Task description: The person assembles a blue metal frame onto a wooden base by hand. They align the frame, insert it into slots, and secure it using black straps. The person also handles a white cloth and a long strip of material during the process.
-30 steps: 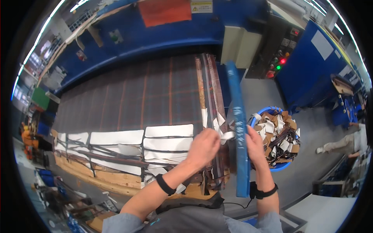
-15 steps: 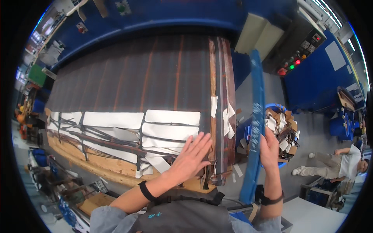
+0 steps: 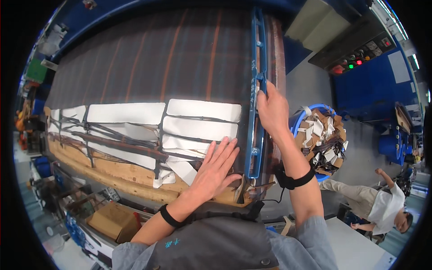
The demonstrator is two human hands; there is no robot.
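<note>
My right hand (image 3: 273, 109) grips a long, narrow blue cutting die (image 3: 255, 151) by its right side, near the middle. The die is an open frame with cross-bars, lying lengthwise along the right edge of a dark plaid fabric sheet (image 3: 148, 58) with orange stripes. To the left of the die's near end, my left hand (image 3: 215, 170) lies flat with fingers spread, fingertips at the edge of the cut white pieces (image 3: 200, 129). Narrow dark strips (image 3: 121, 146) cross between these pieces. Under them shows a worn wooden board (image 3: 121, 173).
A blue bin (image 3: 297, 120) full of white and brown scraps stands on the floor to the right. Beyond it are a control panel with lit buttons (image 3: 359, 62) and a blue machine housing (image 3: 375, 90). Another person (image 3: 382, 207) is at the far right. A cardboard box (image 3: 112, 220) sits lower left.
My right hand has brought the die from beside the bin leftward onto the fabric's right edge. The left hand stays flat by the white pieces. The view has shifted slightly.
</note>
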